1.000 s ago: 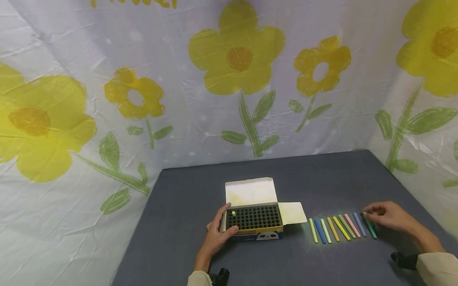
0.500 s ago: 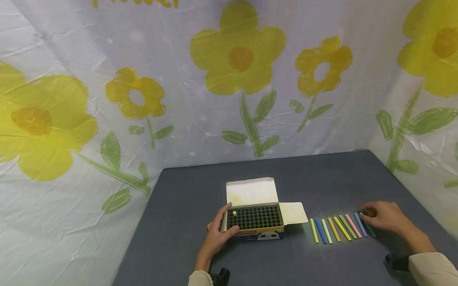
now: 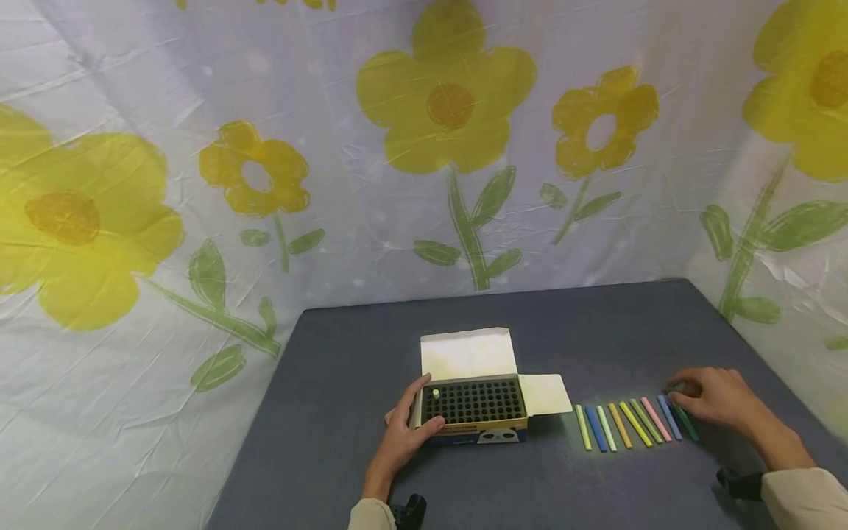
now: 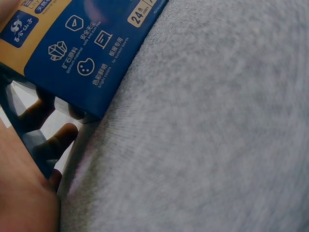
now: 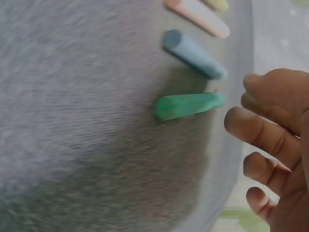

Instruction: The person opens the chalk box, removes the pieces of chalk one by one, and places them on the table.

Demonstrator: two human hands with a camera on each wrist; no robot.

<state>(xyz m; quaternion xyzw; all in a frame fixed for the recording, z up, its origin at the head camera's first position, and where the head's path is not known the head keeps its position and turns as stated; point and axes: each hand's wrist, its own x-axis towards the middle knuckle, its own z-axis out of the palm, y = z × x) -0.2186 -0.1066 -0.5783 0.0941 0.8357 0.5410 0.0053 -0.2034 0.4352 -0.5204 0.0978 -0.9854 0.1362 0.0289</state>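
My left hand point(image 3: 404, 423) grips the left end of an open chalk box point(image 3: 509, 433), its thumb at the front edge and a finger at the back corner. The box has a dark insert of round holes; one pale yellow-green chalk stick point(image 3: 435, 394) stands upright in a hole near the back left. My right hand point(image 3: 718, 397) hovers at the far end of a green chalk stick point(image 5: 186, 105), the last on the right of a row. In the right wrist view its loosely bent fingers point(image 5: 263, 133) stand slightly apart from that stick and hold nothing.
Several other chalk sticks lie side by side between the box and the right hand, with a blue stick point(image 5: 193, 53) and a pink one point(image 5: 198, 17) closest. The box's white lid point(image 3: 468, 355) and side flap point(image 3: 545, 394) are folded out on the dark table point(image 3: 570, 324).
The right hand has shifted slightly left and now covers the far end of the green chalk stick, which has turned a little toward the blue one. The left hand has stayed on the box.
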